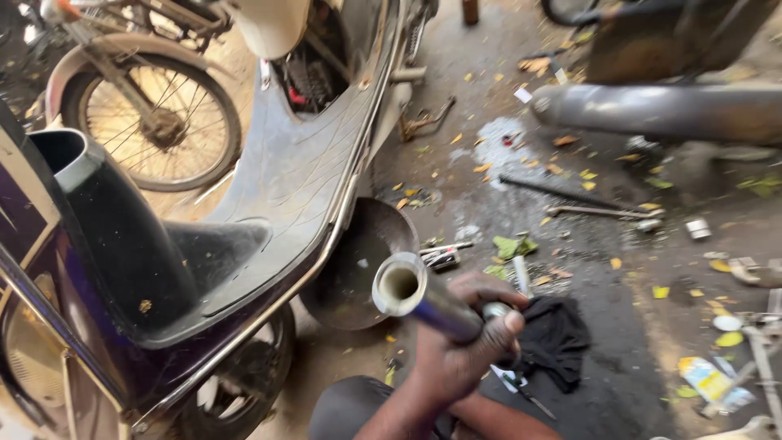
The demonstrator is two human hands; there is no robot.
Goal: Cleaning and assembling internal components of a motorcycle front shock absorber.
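My left hand [456,350] is shut around a shiny metal tube [411,295], low in the middle of the view. The tube's open end points up and left toward the camera. My thumb lies along the tube's right side. Just right of the hand a black cloth [558,334] lies on the oily ground. A forearm [509,417] runs in from the lower right under my left hand; my right hand itself is hidden. Behind the tube's open end a round rusty metal dish [354,273] leans by the scooter.
A dark scooter [269,195] with its grey footboard fills the left. A bicycle wheel [155,122] stands behind it. A grey exhaust silencer [660,110] lies at the upper right. A spanner [603,212], a rod [562,192], small parts and yellow leaves litter the ground.
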